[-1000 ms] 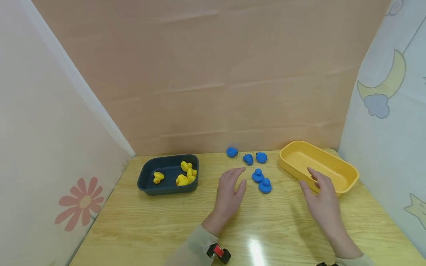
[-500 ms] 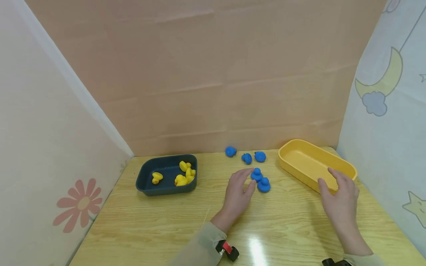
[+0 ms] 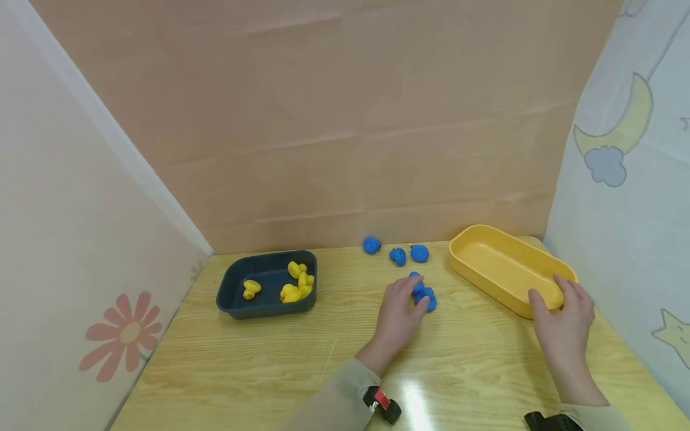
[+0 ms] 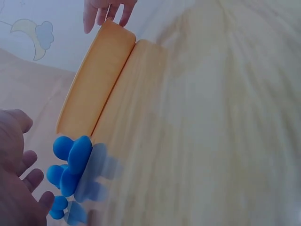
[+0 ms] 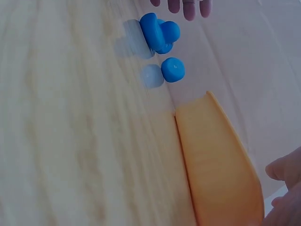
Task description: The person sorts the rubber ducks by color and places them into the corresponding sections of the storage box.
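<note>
My left hand hovers with loosely bent fingers beside two blue rubber ducks, partly covering one; the nearer duck lies by the thumb. In the left wrist view, the blue ducks stand apart from the fingertips. My right hand is at the near right corner of the yellow tray, fingers spread about its rim. The right wrist view shows a fingertip just above the rim of the yellow tray; contact is hard to tell.
Three more blue ducks lie by the back wall, the leftmost duck a little apart. At left stands a dark tray holding several yellow ducks. Printed walls flank the wooden table on both sides.
Both hands have moved to the right. The left has come up to the nearer pair of blue ducks; the right has reached the near right corner of the yellow tray.
</note>
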The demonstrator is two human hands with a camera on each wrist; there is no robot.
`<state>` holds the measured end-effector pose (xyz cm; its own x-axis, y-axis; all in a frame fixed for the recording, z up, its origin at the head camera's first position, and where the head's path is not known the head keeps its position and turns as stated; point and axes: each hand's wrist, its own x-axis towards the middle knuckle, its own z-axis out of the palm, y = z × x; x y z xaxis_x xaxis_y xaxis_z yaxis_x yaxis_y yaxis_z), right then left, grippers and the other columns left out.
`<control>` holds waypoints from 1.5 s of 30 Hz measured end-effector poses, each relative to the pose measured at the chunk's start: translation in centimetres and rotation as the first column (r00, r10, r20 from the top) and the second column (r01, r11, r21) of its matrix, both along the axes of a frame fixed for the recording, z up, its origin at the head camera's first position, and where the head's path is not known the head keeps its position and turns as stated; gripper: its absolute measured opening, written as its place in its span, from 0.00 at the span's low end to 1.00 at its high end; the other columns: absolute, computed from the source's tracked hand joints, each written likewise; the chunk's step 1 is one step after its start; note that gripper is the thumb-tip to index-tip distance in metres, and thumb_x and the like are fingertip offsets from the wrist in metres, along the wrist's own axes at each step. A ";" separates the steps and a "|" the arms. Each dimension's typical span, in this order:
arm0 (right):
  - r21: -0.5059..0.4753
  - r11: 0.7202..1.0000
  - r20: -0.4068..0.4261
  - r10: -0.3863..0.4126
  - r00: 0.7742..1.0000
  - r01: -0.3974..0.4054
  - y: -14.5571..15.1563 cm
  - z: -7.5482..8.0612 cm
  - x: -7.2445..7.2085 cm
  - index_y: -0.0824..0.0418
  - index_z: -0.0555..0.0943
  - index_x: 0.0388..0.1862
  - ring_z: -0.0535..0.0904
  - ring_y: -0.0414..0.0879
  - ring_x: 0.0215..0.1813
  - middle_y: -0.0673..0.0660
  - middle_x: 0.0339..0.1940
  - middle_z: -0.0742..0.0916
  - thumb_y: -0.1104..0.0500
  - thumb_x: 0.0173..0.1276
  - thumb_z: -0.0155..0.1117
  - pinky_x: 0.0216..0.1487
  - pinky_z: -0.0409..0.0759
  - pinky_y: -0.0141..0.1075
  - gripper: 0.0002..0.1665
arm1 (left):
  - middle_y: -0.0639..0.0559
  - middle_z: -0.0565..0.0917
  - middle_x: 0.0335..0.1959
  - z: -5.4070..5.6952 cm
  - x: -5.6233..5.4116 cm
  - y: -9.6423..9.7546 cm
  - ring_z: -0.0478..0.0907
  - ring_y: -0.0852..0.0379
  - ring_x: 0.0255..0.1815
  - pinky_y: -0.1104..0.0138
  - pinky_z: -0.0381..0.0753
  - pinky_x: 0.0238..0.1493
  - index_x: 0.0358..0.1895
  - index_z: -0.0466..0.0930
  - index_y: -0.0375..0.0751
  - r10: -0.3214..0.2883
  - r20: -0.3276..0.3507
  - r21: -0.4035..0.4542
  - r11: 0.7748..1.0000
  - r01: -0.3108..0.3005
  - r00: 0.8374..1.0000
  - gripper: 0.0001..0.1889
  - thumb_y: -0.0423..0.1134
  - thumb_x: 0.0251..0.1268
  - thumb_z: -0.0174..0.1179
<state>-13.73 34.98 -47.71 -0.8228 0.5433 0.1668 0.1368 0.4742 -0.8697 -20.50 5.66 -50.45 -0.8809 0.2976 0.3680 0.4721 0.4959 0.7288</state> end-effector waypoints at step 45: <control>-0.323 0.940 0.065 0.133 0.989 -0.106 5.7 -2.9 -2.4 0.37 0.44 0.94 0.39 0.43 0.91 0.46 0.94 0.46 0.39 0.92 0.35 0.84 0.49 0.28 0.38 | 0.61 0.84 0.65 -2.4 -0.5 1.5 0.76 0.57 0.64 0.65 0.79 0.64 0.69 0.85 0.55 0.064 0.007 -0.266 0.962 -0.060 0.998 0.24 0.45 0.73 0.77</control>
